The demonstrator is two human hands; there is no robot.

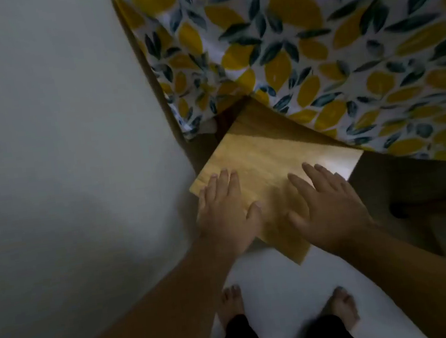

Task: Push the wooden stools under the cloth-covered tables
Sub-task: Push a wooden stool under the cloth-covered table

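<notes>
Both forearms reach down to the stool (pixel 268 161), left hand (pixel 225 213) and right hand (pixel 328 204) pressing flat, each grip wide and holding nothing. Beyond the grip, the stool's skewed corner could snag the tablecloth (pixel 314 55) or strike a table leg (pixel 150 74).

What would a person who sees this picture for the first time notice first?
The lemon-print tablecloth fills the upper right and hangs over the table edge. Below it, at the centre, a wooden stool sits partly under the cloth, with the left hand and the right hand lying flat and open on its seat. Two bare feet stand on the pale floor at the bottom.
</notes>
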